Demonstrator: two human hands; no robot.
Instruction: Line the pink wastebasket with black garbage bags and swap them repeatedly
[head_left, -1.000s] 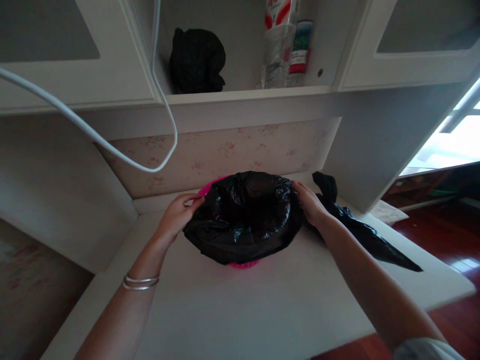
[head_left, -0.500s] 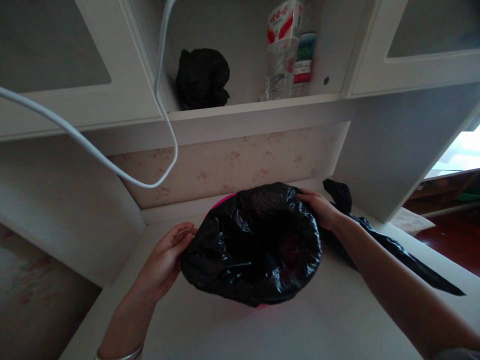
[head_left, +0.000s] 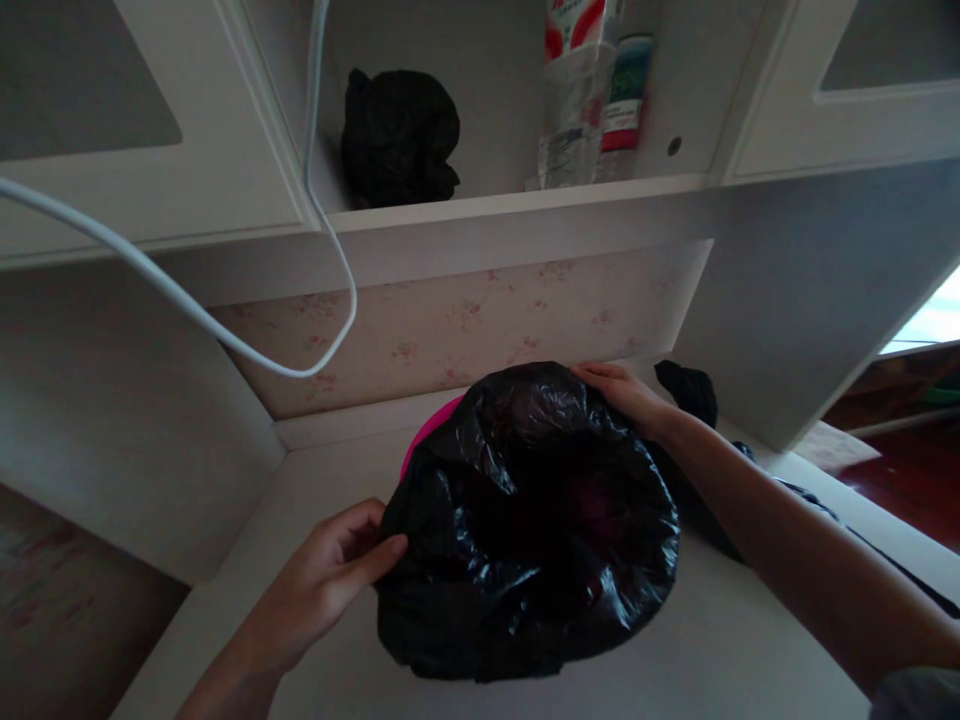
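Observation:
A black plastic garbage bag (head_left: 442, 620) lines a pink trash can (head_left: 426, 428) and drapes over its rim, its mouth facing me. Only a strip of the pink rim shows at the upper left, where the bag does not cover it. My left hand (head_left: 330, 575) pinches the bag's edge between thumb and fingers on the left side. At the far right of the rim, my right hand (head_left: 630, 398) grips the bagged edge, its fingertips partly hidden behind the plastic.
Another black plastic bag (head_left: 686, 395) lies behind my right forearm on the white desk (head_left: 330, 490). Above, a shelf holds a crumpled black bundle (head_left: 401, 140) and clear plastic bottles (head_left: 574, 115). A white cable (head_left: 180, 300) hangs at the left in front of the cabinet.
The bagged trash can has shifted slightly right and toward me. My left hand has moved lower along the bag's edge, and more of the pink rim shows at the upper left.

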